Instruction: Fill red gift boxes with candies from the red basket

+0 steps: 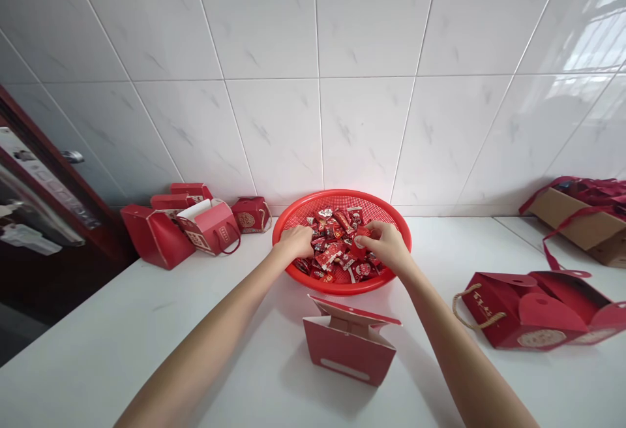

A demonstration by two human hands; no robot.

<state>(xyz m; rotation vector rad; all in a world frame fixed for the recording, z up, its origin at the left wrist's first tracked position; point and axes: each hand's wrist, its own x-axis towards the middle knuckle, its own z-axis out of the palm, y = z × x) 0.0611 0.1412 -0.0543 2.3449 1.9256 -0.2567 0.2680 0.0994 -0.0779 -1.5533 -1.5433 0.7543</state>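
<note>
A round red plastic basket (342,290) holds many wrapped candies (330,255) in red, white and gold. My left hand (297,243) reaches over its left side, fingers curled down among the candies; the fingertips are hidden, so I cannot make out what they hold. On the right side of the basket, my right hand (387,243) pinches a red-wrapped candy (360,244) between thumb and fingers. Between my forearms, in front of the basket, stands a red carton box (348,356) with its top flaps raised apart.
Several red gift boxes (163,242) stand at the left by the tiled wall, with a smaller corded box (250,214) beside them. Two red boxes with flaps up (528,314) sit at right. Behind them is a brown cardboard box (574,219) with dark red ribbons.
</note>
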